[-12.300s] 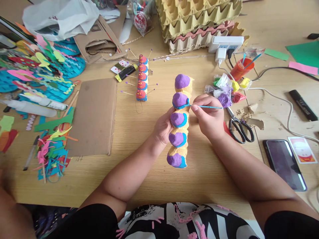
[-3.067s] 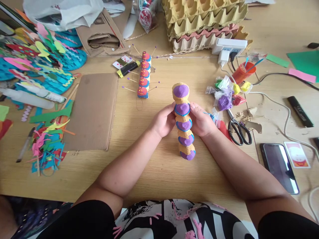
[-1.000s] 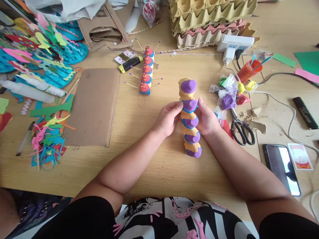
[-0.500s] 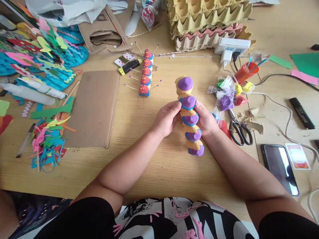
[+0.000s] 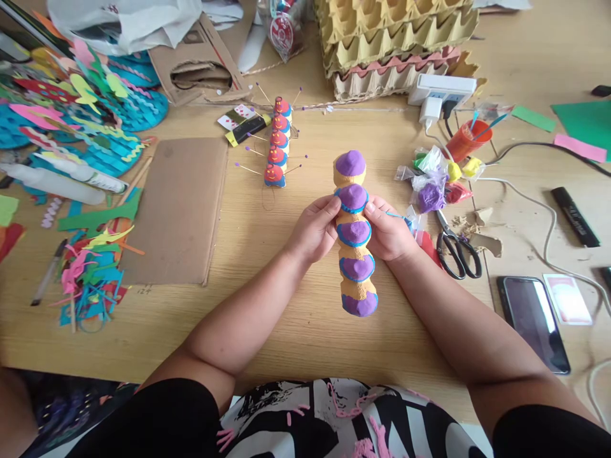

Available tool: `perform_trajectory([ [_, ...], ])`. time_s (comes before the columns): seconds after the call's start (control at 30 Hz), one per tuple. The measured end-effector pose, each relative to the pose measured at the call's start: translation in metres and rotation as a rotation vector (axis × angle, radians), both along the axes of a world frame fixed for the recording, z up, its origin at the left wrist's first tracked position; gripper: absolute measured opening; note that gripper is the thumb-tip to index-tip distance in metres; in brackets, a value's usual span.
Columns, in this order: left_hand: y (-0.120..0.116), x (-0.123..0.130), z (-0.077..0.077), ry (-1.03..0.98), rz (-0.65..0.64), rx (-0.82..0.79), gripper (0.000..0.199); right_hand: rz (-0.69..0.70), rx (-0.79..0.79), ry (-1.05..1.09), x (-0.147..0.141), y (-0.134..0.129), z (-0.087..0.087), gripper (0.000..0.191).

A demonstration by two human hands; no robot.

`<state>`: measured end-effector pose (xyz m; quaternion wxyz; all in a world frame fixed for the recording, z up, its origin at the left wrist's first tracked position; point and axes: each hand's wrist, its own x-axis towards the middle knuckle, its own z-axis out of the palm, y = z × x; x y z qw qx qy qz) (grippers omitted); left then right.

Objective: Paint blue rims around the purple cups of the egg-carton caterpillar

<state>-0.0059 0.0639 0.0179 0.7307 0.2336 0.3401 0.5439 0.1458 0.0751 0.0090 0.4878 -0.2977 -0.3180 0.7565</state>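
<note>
Between my two hands is an egg carton strip (image 5: 354, 234), tan with purple clay caps on its bumps and blue clay edging around most of them. My left hand (image 5: 312, 230) grips its left edge near the second bump, thumb on top. On the opposite edge, my right hand (image 5: 390, 228) pinches it at about the same height. The strip is held above the table, its bumps facing up toward me. Farther back stands a finished-looking strip (image 5: 277, 143) with red clay faces, blue clay and purple-tipped sticks poking out of its sides.
Left of me lie a cardboard sheet (image 5: 174, 210), paper scraps (image 5: 93, 267) and glue bottles (image 5: 57, 181). To the right are bagged clay (image 5: 432, 191), black-handled scissors (image 5: 456, 251), an orange cup (image 5: 470, 141), a phone (image 5: 533, 323) and a marker (image 5: 575, 216). Egg trays (image 5: 396, 51) are stacked behind.
Both hands have turned the purple-capped strip, so its near end has swung left and its bumps face me more squarely. The grip stays on both edges.
</note>
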Motion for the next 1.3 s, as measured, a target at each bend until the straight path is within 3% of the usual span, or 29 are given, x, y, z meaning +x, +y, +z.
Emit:
perform_trajectory([
  [0.67,-0.0017,0.0019,-0.0006,-0.043,-0.004,0.005,0.019,-0.036,0.017,0.011,0.0,-0.0017,0.001,0.039],
  [0.93,-0.0041,0.0024,-0.0022,-0.055,-0.033,0.075,0.027,0.007,0.046,0.003,0.0062,0.001,-0.0048,0.034],
  [1.3,-0.0015,0.0011,-0.0082,-0.024,-0.048,0.12,0.036,0.002,-0.04,0.026,0.005,0.001,-0.0044,0.038],
])
